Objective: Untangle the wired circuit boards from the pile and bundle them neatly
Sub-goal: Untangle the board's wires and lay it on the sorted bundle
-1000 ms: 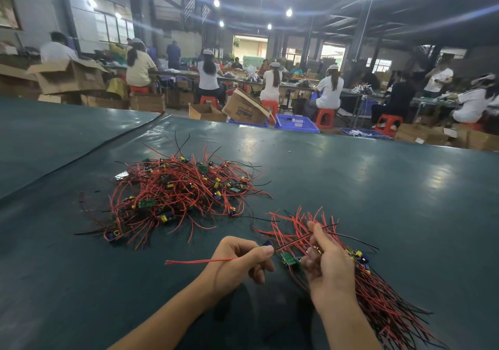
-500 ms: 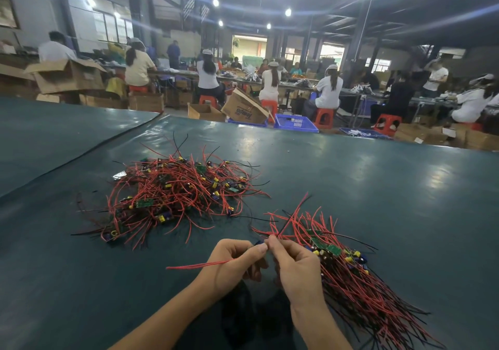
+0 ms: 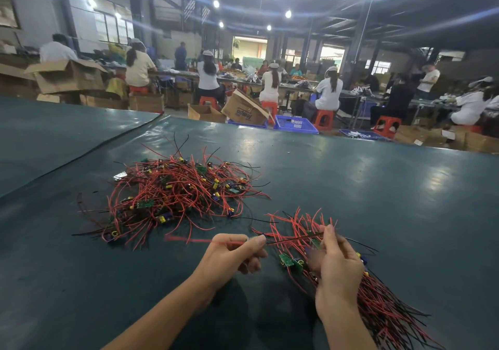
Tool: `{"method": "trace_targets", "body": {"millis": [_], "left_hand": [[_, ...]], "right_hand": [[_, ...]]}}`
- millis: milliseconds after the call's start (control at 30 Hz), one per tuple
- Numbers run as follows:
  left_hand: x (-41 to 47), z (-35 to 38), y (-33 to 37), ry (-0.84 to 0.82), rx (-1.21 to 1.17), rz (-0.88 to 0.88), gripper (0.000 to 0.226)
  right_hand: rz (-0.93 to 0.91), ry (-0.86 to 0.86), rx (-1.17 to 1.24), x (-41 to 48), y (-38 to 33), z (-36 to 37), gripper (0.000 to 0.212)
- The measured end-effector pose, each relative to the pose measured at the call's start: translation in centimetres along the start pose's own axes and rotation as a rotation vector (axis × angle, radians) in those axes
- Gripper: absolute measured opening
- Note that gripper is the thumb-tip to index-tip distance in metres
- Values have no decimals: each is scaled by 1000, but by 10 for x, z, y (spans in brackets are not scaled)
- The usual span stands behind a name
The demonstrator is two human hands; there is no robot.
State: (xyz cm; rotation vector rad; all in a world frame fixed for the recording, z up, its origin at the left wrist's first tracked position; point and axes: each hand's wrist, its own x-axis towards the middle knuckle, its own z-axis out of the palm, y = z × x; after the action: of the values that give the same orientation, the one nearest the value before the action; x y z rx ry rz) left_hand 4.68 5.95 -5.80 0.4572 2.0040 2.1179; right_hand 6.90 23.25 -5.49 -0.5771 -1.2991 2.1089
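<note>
**One lead stretched between my hands**

My left hand [image 3: 235,255] pinched a red wire [image 3: 189,239] between thumb and forefinger. The wire stuck out level to the left. A black wire [image 3: 291,239] ran from that pinch rightward, nearly level, to the fingertips of my right hand [image 3: 337,266]. I could not make out the board they belonged to behind my fingers.

My right fingers, partly blurred, curled round the bundle [image 3: 378,303]. Its long axis ran from far left to near right, and its thin tails were cut off at the lower edge. Small flat green boards [image 3: 286,260] showed just beside my right palm.

The pile [image 3: 175,195], a loose mound of thin red and black wires, lay on the glossy dark-green table [image 3: 378,187], beyond my left hand.
</note>
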Motion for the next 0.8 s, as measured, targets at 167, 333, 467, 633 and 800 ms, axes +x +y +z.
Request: {"method": "trace_targets", "body": {"millis": [167, 333, 467, 633, 800], "left_hand": [[4, 4, -4, 171, -124, -90, 44], [4, 4, -4, 145, -105, -77, 45], [5, 4, -4, 142, -113, -80, 41], [8, 0, -2, 171, -386, -153, 39], [8, -4, -2, 62, -436, -185, 43]], "right_hand": [[-139, -13, 16, -7, 2, 6, 18], [-341, -34, -23, -14, 1, 7, 23], [-358, -31, -35, -18, -5, 6, 17], [-351, -164, 100, -22, -6, 5, 50], [-228, -259, -67, -17, 2, 7, 45]]}}
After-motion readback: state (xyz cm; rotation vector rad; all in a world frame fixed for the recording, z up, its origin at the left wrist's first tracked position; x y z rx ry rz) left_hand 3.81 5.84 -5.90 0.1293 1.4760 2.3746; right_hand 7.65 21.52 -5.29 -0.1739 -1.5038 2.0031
